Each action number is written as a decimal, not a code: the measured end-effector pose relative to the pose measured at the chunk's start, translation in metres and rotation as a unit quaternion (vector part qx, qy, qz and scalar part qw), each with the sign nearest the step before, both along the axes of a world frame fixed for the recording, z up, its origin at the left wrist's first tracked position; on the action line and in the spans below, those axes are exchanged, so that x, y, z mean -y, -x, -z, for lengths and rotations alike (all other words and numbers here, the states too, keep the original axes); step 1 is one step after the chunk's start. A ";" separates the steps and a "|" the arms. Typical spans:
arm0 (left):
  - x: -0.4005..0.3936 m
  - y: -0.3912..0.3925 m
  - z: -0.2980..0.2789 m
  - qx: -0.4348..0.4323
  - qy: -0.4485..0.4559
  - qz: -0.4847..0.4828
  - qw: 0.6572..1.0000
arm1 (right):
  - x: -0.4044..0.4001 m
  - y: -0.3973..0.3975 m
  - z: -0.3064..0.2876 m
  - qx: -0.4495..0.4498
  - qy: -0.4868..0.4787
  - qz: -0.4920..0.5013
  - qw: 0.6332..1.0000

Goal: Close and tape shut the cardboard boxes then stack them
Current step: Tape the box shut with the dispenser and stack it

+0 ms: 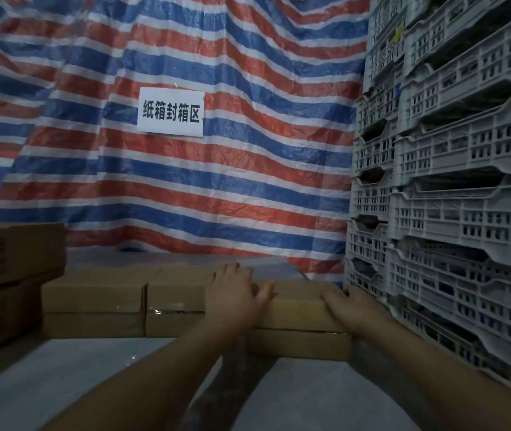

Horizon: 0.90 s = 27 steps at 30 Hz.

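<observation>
A flat closed cardboard box [297, 306] lies on top of another flat box [304, 343] at the right end of a row on the table. My left hand [235, 297] lies flat on the top box's left end with straight fingers. My right hand [346, 309] rests on its right end, fingers stretched over the far corner. To the left stand two more low stacks of taped boxes, one in the middle [175, 298] and one further left [92, 295].
A taller pile of cardboard boxes [21, 253] stands at the left edge. Stacked grey plastic crates [453, 181] form a wall close on the right. A red, white and blue striped tarp [217, 188] with a white paper sign [171, 112] hangs behind the grey table [86, 377].
</observation>
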State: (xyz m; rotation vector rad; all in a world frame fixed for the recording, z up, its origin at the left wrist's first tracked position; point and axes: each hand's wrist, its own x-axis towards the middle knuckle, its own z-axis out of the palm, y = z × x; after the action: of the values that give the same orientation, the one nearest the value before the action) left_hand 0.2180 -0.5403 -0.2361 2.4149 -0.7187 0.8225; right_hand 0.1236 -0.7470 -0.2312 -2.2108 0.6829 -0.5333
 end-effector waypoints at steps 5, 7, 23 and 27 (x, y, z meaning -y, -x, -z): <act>0.005 -0.024 -0.001 -0.032 -0.004 -0.035 0.999 | 0.003 -0.032 -0.001 -0.004 0.008 -0.001 1.000; 0.006 -0.030 -0.004 -0.045 -0.015 -0.053 0.997 | 0.002 -0.040 -0.002 -0.005 0.009 0.001 1.000; 0.005 -0.029 -0.021 -0.075 -0.086 -0.079 0.990 | -0.006 -0.052 -0.009 -0.018 0.090 0.038 0.995; -0.014 -0.015 -0.029 -0.052 -0.049 -0.080 0.994 | -0.015 -0.039 -0.022 0.006 0.155 0.052 0.987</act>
State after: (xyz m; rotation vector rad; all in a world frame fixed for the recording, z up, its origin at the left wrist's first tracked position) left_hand 0.2327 -0.5266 -0.2075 2.6086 -0.5411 0.7316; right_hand 0.1623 -0.7320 -0.2094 -2.4671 0.7540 -0.7475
